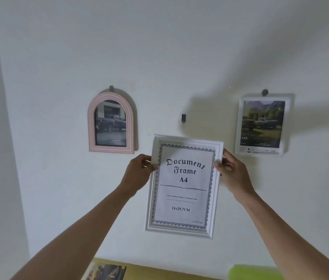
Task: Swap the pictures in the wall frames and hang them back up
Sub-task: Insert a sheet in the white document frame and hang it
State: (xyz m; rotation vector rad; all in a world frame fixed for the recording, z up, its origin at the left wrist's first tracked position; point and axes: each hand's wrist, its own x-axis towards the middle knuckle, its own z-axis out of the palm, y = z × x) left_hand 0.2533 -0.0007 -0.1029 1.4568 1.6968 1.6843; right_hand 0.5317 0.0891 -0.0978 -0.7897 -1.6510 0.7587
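While both hands are raised to the wall, the entries stand as follows.

Item held: white moulded rectangular document frame [183, 185] with a printed "Document Frame A4" sheet behind its glazing, upright, slightly tilted, off the wall.
Position: below the bare dark wall hook [183, 117], between the two hung frames and lower than both.
Left hand [138, 172]: my fingers curl round the frame's left edge near the top, thumb on the front.
Right hand [232, 172]: my fingers wrap the right edge near the top, thumb on the front moulding.
Handling, as I judge it: stiff, light, smooth; the front pane looks breakable, so grip the mouldings, never the face.
Neighbour, left: pink arched frame [111, 122] holding a truck picture, hung on its hook.
Neighbour, right: clear rectangular frame [262, 125] holding a landscape truck picture, hung.
Below, at the bottom edge of view: loose picture [104, 271] and green object [254, 272], partly cut off.
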